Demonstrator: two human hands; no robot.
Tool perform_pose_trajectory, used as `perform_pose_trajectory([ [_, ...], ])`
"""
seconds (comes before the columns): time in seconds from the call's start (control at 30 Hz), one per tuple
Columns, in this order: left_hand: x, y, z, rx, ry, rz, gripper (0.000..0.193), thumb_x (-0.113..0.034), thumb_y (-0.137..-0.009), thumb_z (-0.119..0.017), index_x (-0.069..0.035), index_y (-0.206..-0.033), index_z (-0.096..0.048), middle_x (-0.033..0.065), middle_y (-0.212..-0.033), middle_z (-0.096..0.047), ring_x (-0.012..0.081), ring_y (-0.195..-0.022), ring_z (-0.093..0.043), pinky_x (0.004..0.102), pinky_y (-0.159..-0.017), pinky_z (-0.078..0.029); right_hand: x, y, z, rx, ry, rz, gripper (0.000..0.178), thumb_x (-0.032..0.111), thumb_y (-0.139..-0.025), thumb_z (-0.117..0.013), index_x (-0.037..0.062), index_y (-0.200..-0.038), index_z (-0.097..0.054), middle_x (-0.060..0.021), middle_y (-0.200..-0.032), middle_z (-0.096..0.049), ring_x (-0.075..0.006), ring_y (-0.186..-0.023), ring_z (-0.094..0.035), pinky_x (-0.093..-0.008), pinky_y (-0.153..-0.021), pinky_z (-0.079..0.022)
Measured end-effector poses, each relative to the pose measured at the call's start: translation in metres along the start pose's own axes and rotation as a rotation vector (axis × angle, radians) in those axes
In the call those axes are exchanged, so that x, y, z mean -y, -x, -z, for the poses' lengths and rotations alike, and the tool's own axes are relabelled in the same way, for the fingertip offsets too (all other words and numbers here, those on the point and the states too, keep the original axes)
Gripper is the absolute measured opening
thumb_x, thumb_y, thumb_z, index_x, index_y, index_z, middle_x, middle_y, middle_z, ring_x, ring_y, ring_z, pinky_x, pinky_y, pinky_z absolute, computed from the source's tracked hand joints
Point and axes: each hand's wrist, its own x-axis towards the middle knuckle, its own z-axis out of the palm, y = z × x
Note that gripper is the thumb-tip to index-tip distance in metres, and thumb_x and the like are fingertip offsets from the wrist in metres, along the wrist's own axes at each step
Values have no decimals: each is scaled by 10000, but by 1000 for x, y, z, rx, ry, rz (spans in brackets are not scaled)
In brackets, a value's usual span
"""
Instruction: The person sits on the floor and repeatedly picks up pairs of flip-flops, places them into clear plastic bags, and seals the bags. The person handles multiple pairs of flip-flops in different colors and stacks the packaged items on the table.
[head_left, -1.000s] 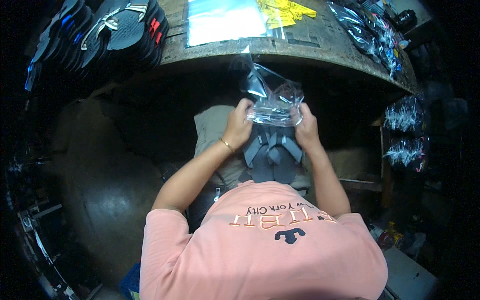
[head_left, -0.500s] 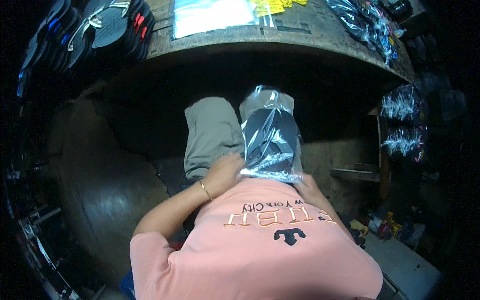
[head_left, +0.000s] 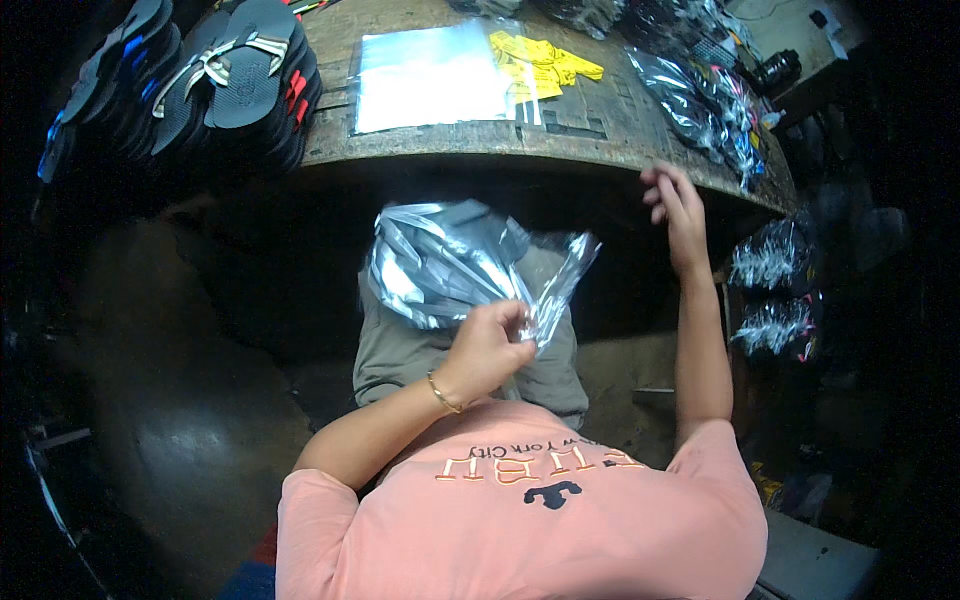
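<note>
My left hand (head_left: 488,345) pinches the gathered end of a clear plastic bag (head_left: 432,255) above my lap. Dark flip-flops show through the shiny film, tilted toward the left; the glare hides their details. My right hand (head_left: 677,208) is raised near the table's front edge, off to the right, with nothing seen in it. Its fingers are slightly bent and a little blurred.
The wooden table (head_left: 400,145) bears a stack of clear bags (head_left: 430,80), yellow tags (head_left: 545,65) and bagged flip-flops (head_left: 690,110). Piles of dark flip-flops (head_left: 245,75) stand at its left. More wrapped bundles (head_left: 770,260) stick out below its right end.
The bagged flip-flops have been lifted from my right thigh and turned leftward, held by the left hand alone. My right hand has let go and swung up to the right, toward the table.
</note>
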Motion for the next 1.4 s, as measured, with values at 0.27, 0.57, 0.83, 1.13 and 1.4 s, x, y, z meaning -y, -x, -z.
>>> perform_pose_trajectory([
  [0.27,37,12,-32,274,-356,64,290,-226,-818,-728,52,-879,-670,262,-833,-686,450,-813,-685,525,-739,-527,-68,-211,-52,-27,925,549,513,373,-1036,-602,36,-1423,-592,-173,-1518,-560,-348,-1441,-482,-500,-1199,-354],
  [0.57,23,10,-6,244,-237,44,282,-192,-819,-718,71,-889,-644,276,-797,-664,436,-767,-686,496,-694,-512,-51,-76,-10,-6,1175,495,609,478,-1007,-643,43,-1432,-603,-164,-1354,-593,-370,-1259,-550,-488,-1109,-396],
  [0.83,18,21,-32,367,-417,-117,232,-191,-819,-726,18,-884,-649,246,-855,-695,444,-826,-693,512,-730,-529,-60,-158,-21,18,972,483,534,435,-1087,-511,41,-1441,-583,-192,-1539,-529,-377,-1455,-453,-458,-1200,-366],
  [1.13,32,29,-21,305,-392,-23,240,-199,-845,-709,20,-929,-663,254,-876,-693,438,-855,-698,505,-740,-530,-36,-157,-60,109,1250,478,482,464,-1064,-532,63,-1282,-686,-164,-1260,-626,-346,-1173,-583,-511,-1023,-443],
  [1.4,24,0,-28,73,-241,-134,215,-176,-894,-640,37,-866,-620,286,-826,-653,478,-816,-666,535,-722,-508,-55,-3,19,-121,712,311,279,155,-955,-724,7,-1192,-728,-128,-1129,-712,-276,-1018,-678,-416,-934,-528],
])
